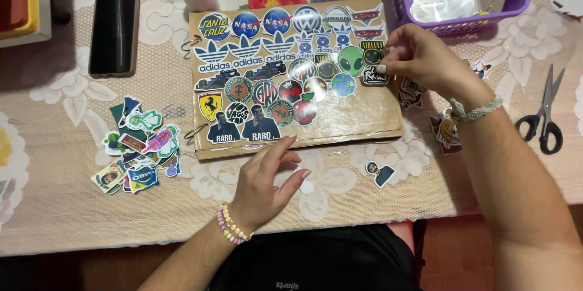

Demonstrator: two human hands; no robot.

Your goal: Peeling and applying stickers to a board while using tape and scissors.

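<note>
A view from above shows a person's two bare hands at a table covered with a lace floral tablecloth [73, 206]. In the middle lies a brown ring-bound sticker album [364, 115], its open page crowded with colourful stickers across the top and left, bare at the lower right. The right hand [425, 60], with a woven bracelet at the wrist, has its fingertips pinched on a small black and white sticker [375, 76] at the right edge of the page, just beside a green alien-head sticker [350, 60]. The left hand [267, 182], wearing beaded bracelets, rests with loosely spread fingers, holding nothing, its fingertips touching the album's near edge. A loose pile of stickers [139, 145] lies left of the album, a black phone [113, 33] further up left. Scissors [546, 112] lie far right, and a purple basket [455, 0] sits at the top right.
</note>
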